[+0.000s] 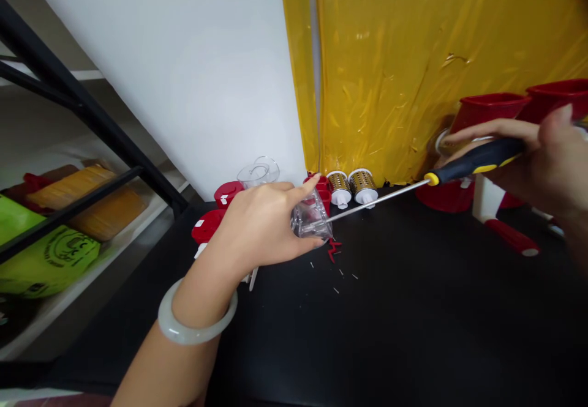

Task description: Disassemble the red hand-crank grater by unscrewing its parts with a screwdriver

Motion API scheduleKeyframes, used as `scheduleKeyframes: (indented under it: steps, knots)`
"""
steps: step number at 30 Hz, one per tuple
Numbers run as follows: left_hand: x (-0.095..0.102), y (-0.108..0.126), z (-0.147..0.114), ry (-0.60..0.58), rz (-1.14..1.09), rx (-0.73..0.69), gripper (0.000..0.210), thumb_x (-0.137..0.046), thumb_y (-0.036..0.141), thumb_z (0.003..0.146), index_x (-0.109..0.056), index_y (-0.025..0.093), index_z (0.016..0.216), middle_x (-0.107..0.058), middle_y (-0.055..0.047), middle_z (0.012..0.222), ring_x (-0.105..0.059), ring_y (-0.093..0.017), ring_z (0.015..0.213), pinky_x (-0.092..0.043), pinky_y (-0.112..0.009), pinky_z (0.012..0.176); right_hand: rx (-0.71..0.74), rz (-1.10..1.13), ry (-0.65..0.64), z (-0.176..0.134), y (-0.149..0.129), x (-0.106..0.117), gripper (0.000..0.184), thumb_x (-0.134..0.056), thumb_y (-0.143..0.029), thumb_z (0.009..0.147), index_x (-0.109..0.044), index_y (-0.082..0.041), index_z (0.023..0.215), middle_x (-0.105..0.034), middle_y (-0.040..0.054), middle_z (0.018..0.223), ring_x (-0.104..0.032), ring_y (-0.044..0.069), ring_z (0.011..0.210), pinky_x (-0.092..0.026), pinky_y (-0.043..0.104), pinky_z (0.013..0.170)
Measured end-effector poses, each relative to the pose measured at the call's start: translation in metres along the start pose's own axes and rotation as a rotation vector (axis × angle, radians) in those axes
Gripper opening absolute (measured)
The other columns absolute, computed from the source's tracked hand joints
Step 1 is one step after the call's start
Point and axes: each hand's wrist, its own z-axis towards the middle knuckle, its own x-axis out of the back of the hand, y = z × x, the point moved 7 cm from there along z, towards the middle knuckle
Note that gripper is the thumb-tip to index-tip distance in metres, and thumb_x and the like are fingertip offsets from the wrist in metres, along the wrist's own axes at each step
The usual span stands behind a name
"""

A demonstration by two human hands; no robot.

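Observation:
My left hand (261,223), with a pale bangle (197,333) on its wrist, grips a clear plastic part (311,216) above the black table. In my right hand (551,162) is a screwdriver (473,163) with a black and yellow handle. Its long shaft points left, and the tip meets the clear part; whether it sits in a screw I cannot make out. Below the part lie a small red piece (332,249) and several loose screws (336,291). Behind my left hand are red parts (206,226) and clear round pieces (260,170).
Two metal grater drums (362,185) with white ends stand against the yellow-wrapped panel (390,58). Red grater bodies (493,108) and a crank with a red handle (512,237) are at the right. A black metal frame (87,107) and shelves with packages (92,202) border the left.

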Motion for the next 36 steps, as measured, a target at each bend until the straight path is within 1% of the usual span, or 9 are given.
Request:
scheduleKeyframes:
  steps: [4,9,14,17,21,23,28,32,36]
  knots:
    - [0.001,0.001,0.0,-0.012,0.004,0.0,0.084,-0.073,0.057,0.07,-0.053,0.025,0.145,-0.072,-0.008,0.095,-0.067,-0.024,0.082,-0.048,-0.031,0.067,0.034,-0.238,0.056,-0.001,-0.005,0.002,0.056,-0.054,-0.077,0.079,-0.068,-0.022,0.078,-0.052,0.0031,0.057,-0.043,0.013,0.045,-0.031,0.027,0.039]
    - [0.004,0.002,0.0,-0.019,-0.019,0.006,0.083,-0.073,0.056,0.071,-0.052,0.025,0.146,-0.072,-0.007,0.092,-0.067,-0.023,0.08,-0.048,-0.03,0.066,0.081,0.089,0.099,-0.003,-0.004,0.008,0.053,-0.085,-0.06,0.059,-0.061,-0.032,0.097,-0.061,0.0033,0.09,-0.059,0.02,0.076,-0.048,0.032,0.06]
    - [0.004,0.004,0.0,-0.011,-0.03,-0.009,0.083,-0.073,0.056,0.071,-0.053,0.025,0.145,-0.072,-0.008,0.096,-0.067,-0.024,0.082,-0.048,-0.031,0.067,0.07,0.255,0.007,-0.002,-0.003,0.007,0.063,-0.093,-0.046,0.046,-0.061,-0.034,0.099,-0.063,0.0045,0.09,-0.062,0.027,0.089,-0.052,0.046,0.08]
    - [0.003,0.004,0.0,-0.01,-0.019,-0.005,0.083,-0.073,0.056,0.071,-0.053,0.025,0.145,-0.072,-0.008,0.097,-0.068,-0.025,0.083,-0.048,-0.031,0.068,0.062,0.258,-0.05,0.0,-0.007,0.001,0.056,-0.084,-0.061,0.056,-0.066,-0.029,0.098,-0.067,0.0093,0.098,-0.064,0.033,0.099,-0.053,0.049,0.082]
    - [0.002,0.003,0.0,-0.017,-0.011,-0.004,0.083,-0.073,0.056,0.071,-0.053,0.025,0.145,-0.072,-0.008,0.097,-0.067,-0.024,0.083,-0.048,-0.031,0.068,-0.004,-0.038,0.028,0.002,-0.003,0.004,0.066,-0.04,-0.085,0.079,-0.068,-0.025,0.087,-0.059,0.0075,0.065,-0.054,0.02,0.052,-0.042,0.035,0.044]
    - [0.002,0.003,0.0,-0.019,-0.018,-0.01,0.082,-0.073,0.056,0.071,-0.053,0.025,0.145,-0.072,-0.008,0.096,-0.067,-0.024,0.082,-0.048,-0.03,0.067,0.035,-0.156,0.063,0.002,-0.004,0.009,0.054,-0.053,-0.078,0.078,-0.066,-0.025,0.083,-0.055,0.0045,0.064,-0.045,0.015,0.049,-0.033,0.029,0.041]
    - [0.004,0.002,0.0,-0.023,-0.033,-0.006,0.083,-0.072,0.056,0.072,-0.052,0.025,0.146,-0.072,-0.007,0.092,-0.067,-0.023,0.079,-0.047,-0.03,0.066,0.111,-0.005,0.055,-0.003,-0.003,0.015,0.049,-0.08,-0.06,0.066,-0.061,-0.031,0.101,-0.062,0.0052,0.095,-0.058,0.02,0.077,-0.047,0.031,0.059]
    - [0.004,0.003,0.0,-0.008,-0.032,-0.008,0.083,-0.073,0.056,0.071,-0.053,0.026,0.145,-0.072,-0.007,0.093,-0.067,-0.023,0.08,-0.047,-0.029,0.066,0.1,0.12,0.022,-0.003,-0.01,0.006,0.053,-0.088,-0.054,0.054,-0.06,-0.031,0.093,-0.06,0.0042,0.092,-0.058,0.023,0.081,-0.05,0.036,0.064]
    - [0.003,0.002,0.0,-0.009,-0.015,-0.005,0.082,-0.073,0.056,0.071,-0.054,0.025,0.144,-0.072,-0.007,0.092,-0.067,-0.023,0.079,-0.047,-0.029,0.066,0.072,0.088,0.047,0.0,-0.018,-0.001,0.058,-0.064,-0.082,0.063,-0.061,-0.028,0.083,-0.061,0.0069,0.082,-0.058,0.023,0.07,-0.048,0.039,0.058]
